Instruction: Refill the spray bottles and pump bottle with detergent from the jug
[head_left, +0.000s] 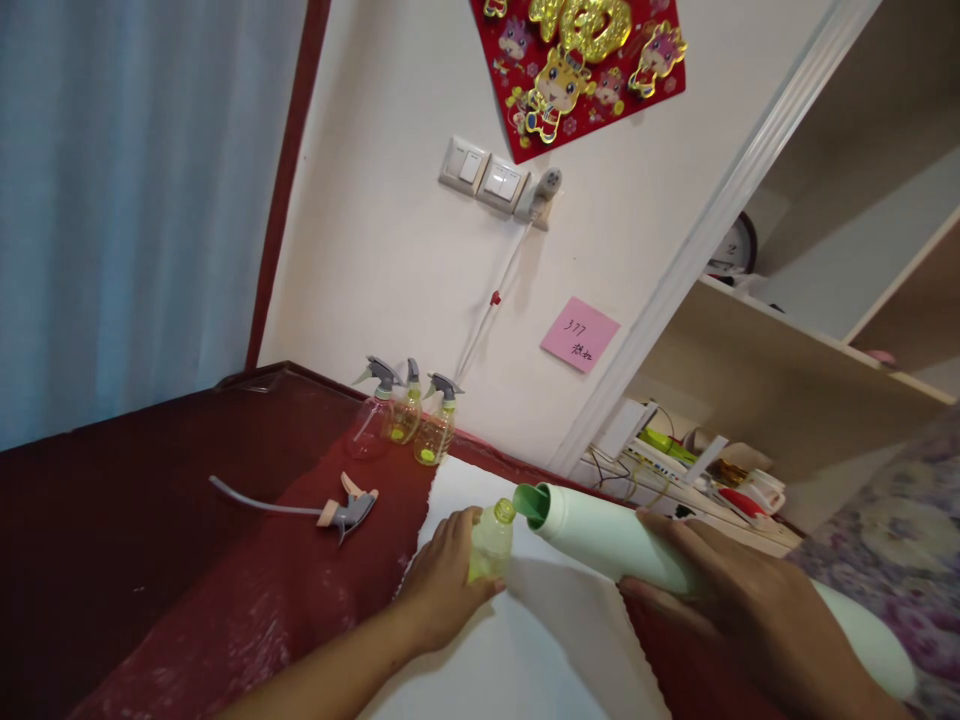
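My left hand (pixel 448 570) is wrapped round a small clear yellow-green spray bottle (pixel 491 543) with its top off, upright on a white sheet (pixel 566 640). In my right hand (pixel 739 590) a long pale green bottle (pixel 600 535) lies tilted, its open mouth with a darker green spout close to the spray bottle's neck. Whether liquid is flowing I cannot tell. A grey and peach trigger sprayer top (pixel 349 512) with a long dip tube rests on the dark red table (pixel 172 520) to the left.
Three spray bottles with grey triggers stand by the wall, a pink-tinted one (pixel 370 428) among them. Behind are wall switches (pixel 484 178) and a plug with a white cord (pixel 510 265). Shelves (pixel 810 350) with clutter fill the right side; a blue curtain (pixel 135 200) hangs left.
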